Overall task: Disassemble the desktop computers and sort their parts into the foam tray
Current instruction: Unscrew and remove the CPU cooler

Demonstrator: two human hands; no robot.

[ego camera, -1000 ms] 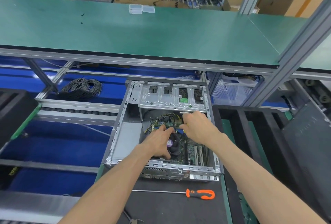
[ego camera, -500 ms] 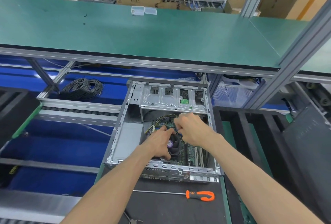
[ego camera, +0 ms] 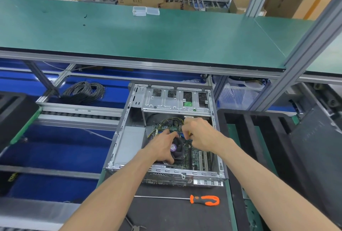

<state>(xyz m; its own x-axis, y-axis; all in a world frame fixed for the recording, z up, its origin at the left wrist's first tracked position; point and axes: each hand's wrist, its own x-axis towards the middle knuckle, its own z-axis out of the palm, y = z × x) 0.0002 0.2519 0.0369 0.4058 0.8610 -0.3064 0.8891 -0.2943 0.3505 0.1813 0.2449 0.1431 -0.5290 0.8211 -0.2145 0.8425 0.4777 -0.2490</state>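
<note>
The open computer case (ego camera: 166,138) lies flat on a dark mat, in the middle of the scene, with its back panel toward the near edge. Both hands reach down into it. The left hand (ego camera: 162,147) rests on the round black fan (ego camera: 176,150) over the green board (ego camera: 192,156); its fingers are spread around the fan's left side, with the forefinger stretched along the far rim and the thumb curled round the near rim, so the fan sits between thumb and fingers. The purple sticker at the fan's middle shows just right of the palm. The right hand (ego camera: 200,131) is just right of and beyond the fan, its fingers curled tight together toward the bundle of yellow and black wires (ego camera: 170,120) at the far part of the board. Something yellowish shows at the fingertips, but whether they pinch a wire or a plug I cannot tell. The two hands are close together, nearly touching above the fan.

A metal drive cage (ego camera: 176,101) spans the far end of the case. A screwdriver (ego camera: 204,199) with an orange handle lies on the mat just near of the case. The black foam tray (ego camera: 259,138) stands just right of the case. A coil of black cable (ego camera: 84,92) lies far left on the blue surface
</note>
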